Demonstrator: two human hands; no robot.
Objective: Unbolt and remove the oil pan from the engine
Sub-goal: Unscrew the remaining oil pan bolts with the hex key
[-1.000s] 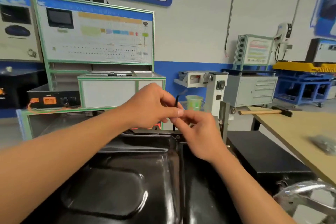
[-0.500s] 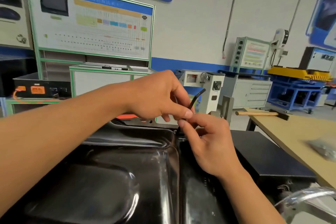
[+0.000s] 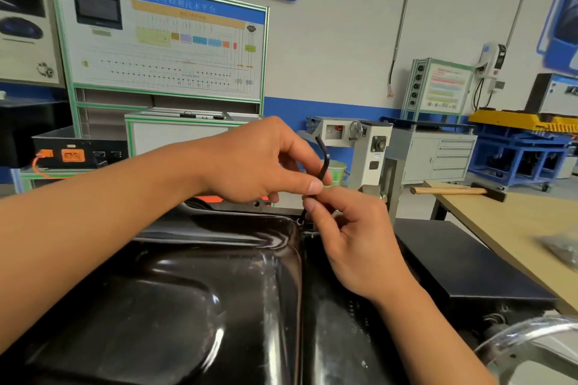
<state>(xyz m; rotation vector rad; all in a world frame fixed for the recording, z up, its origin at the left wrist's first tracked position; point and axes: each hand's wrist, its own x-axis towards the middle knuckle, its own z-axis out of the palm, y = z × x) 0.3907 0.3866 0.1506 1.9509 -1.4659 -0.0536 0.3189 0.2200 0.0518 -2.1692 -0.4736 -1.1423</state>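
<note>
At the far left a black box with an orange connector (image 3: 72, 155) sat on a shelf below a wiring display board (image 3: 162, 40). In front of it the oil pan (image 3: 187, 291) filled the lower left and centre of the view, glossy black, its floor facing up, not yet lifted off.

The left hand (image 3: 262, 162) reached across the pan and pinched a black L-shaped hex key (image 3: 325, 162) between thumb and forefinger just below its bend. The short arm stuck up and away from the person. The key's long shank ran down to a bolt (image 3: 301, 222) on the pan's far rim, though whether the tip sat fully in the head could not be told. Just to the right, the right hand (image 3: 353, 228) pinched the lower shank with its fingertips, close above the bolt.

This looked like spinning a loosened bolt out by hand. To do it well, the shank should stand straight over the bolt so the tip stays seated and does not round the socket. The lower fingers should guide and twirl lightly while the upper hand steadies the bend. As the bolt came free it could drop beside the pan, so the right hand should be ready to catch it.

Further right, a hammer (image 3: 453, 190) lay on the wooden worktop (image 3: 516, 222), well apart from the work.
</note>
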